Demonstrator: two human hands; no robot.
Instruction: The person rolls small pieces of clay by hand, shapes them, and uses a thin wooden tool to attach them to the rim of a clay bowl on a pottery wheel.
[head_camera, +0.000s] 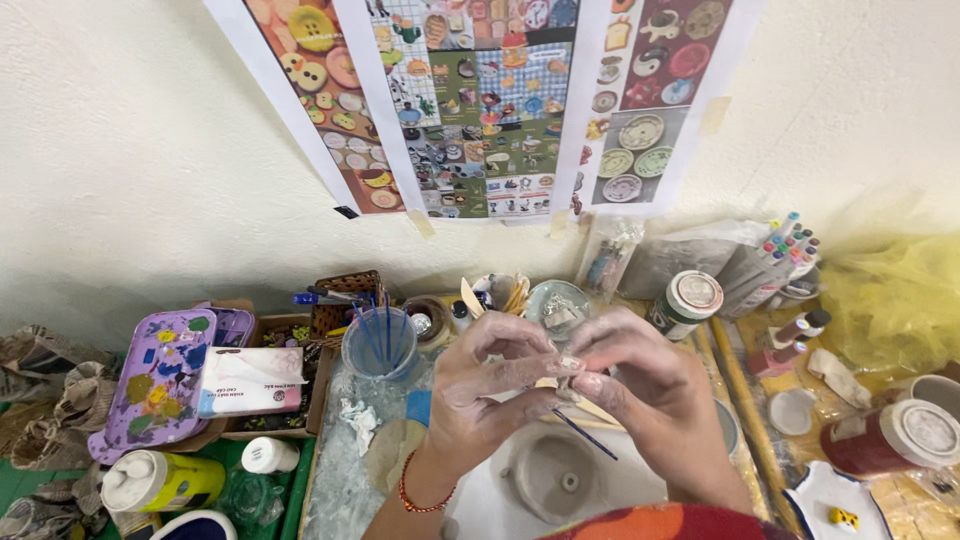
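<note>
My left hand (478, 392) and my right hand (640, 385) meet at the fingertips in the middle of the view, both dusted with pale clay. Together they pinch a small piece of grey clay (567, 365). A thin blue-tipped brush (588, 436) sticks out below the fingers. Under my hands lies a round grey clay dish (555, 478) with a small knob in its middle, on a white board. My left wrist wears a red bead bracelet (412, 496).
A clear cup of brushes (380, 345) stands to the left, beside a purple paint palette (160, 385) and a tissue pack (250, 380). Jars (690, 300), markers (785, 250), a red tin (895, 438) and a yellow bag (895, 300) crowd the right. Posters (480, 100) hang on the wall.
</note>
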